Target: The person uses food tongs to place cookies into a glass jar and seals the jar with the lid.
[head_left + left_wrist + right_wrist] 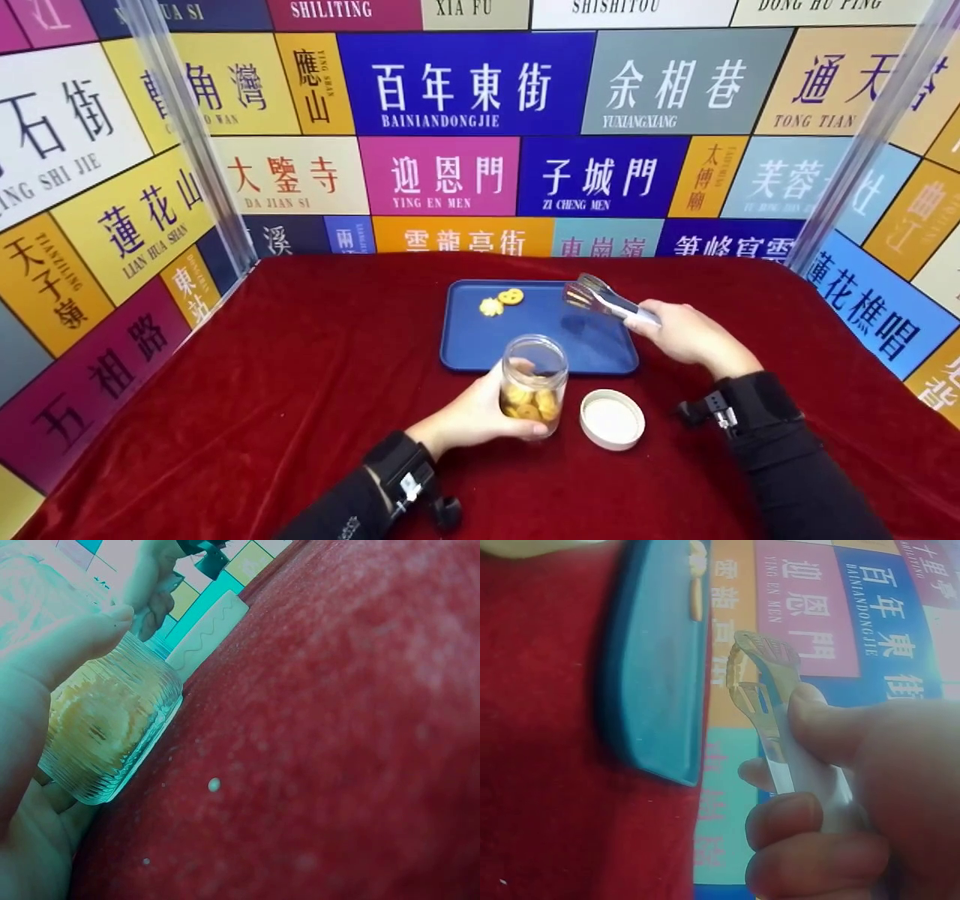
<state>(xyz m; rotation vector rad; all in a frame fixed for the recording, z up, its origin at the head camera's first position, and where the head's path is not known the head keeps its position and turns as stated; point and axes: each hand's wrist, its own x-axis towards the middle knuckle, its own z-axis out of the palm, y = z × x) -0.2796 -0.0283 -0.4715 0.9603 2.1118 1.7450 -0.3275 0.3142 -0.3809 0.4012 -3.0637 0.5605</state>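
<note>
Presently, wall: tiled with coloured signs (465,82) in Chinese characters, standing behind the table.
Table (337,360): covered in dark red velvety cloth.
Tray (476,345): blue, rounded corners, lying flat toward the far side of the table.
Left hand (472,412): fingers curled round the jar, thumb across its near side, the others behind the glass.
Right hand (679,330): thumb and fingers pinching the tongs' handle, just right of the tray.
Tongs (611,302): pale handle, slotted tips apart, reaching left over the tray's far right part.
Jar (541,375): clear ribbed glass, mouth upward, in front of the tray; contact with the cloth cannot be told.
Lid (612,420): cream, round, on the cloth just right of the jar.
Cookies, jar (532,403): several, yellow-brown, filling the lower part.
Cookies, tray (491,307): two, side by side at the far left; one flower-shaped, one round with holes.
</note>
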